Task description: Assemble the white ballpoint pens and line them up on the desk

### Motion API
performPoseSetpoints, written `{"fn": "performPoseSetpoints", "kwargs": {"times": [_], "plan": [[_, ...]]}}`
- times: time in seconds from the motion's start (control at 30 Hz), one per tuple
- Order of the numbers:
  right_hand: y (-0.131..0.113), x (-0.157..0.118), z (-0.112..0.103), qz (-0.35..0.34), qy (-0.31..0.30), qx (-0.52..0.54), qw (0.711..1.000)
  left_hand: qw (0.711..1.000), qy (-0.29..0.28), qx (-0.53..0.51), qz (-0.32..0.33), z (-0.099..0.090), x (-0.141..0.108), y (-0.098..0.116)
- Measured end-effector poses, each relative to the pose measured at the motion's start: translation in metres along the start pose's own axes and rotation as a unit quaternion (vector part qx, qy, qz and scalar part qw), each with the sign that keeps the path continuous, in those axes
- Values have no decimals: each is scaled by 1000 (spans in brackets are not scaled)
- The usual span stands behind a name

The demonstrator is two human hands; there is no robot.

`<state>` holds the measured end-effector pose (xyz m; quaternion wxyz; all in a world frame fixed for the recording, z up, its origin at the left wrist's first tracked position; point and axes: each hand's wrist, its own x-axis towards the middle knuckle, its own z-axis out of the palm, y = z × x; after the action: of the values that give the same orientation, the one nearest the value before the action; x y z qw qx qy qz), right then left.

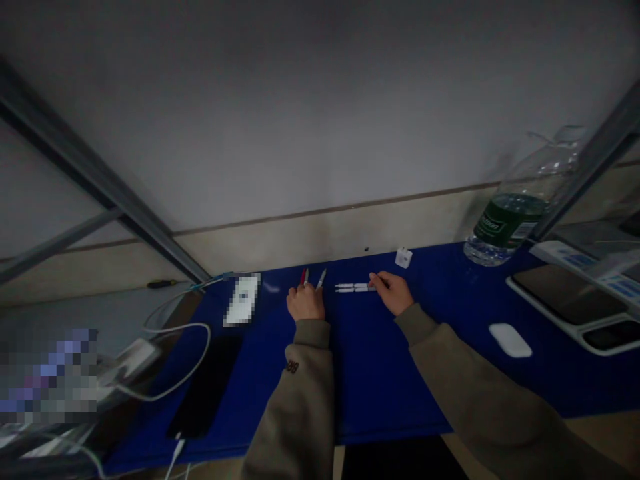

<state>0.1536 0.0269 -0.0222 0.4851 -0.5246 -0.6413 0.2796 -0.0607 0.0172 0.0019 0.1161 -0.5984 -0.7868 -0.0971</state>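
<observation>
Head view, white pens (350,287), touching right fingers (375,279)

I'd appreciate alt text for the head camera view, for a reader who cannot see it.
Two hands over a blue tabletop: the left hand at two pens, one red; the right hand touching two white pens side by side.

Surface: we see a blue mat (400,393) under everything here.
Bottle: big clear plastic water bottle (515,213), green label, upright, far right corner.
Plug: white charger (403,257), back edge of mat.
Mouse: white mouse (510,340), right side.
Phone: black smartphone (205,387), left side, white cable (175,457) at near end.
Blurred: pixelated white card (243,300), just past phone.
Right stack: dark tablets in white frames (565,297).
Beyond mat: black-handled screwdriver (161,284), far left.
Frame: grey metal struts (100,173).
</observation>
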Motion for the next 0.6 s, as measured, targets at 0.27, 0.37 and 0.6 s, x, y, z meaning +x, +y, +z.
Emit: {"fn": "performPoseSetpoints", "kwargs": {"times": [0.27,0.37,0.6], "plan": [[-2,-1,-3,-3,-9,-17,1000,1000,-11,-20,-18,-1,3,-12],[-2,0,-4,-1,-10,-28,1000,999,-7,-26,-19,-4,4,-15],[0,1,-5,-3,-8,-42,999,999,43,-10,-33,-6,6,-15]]}}
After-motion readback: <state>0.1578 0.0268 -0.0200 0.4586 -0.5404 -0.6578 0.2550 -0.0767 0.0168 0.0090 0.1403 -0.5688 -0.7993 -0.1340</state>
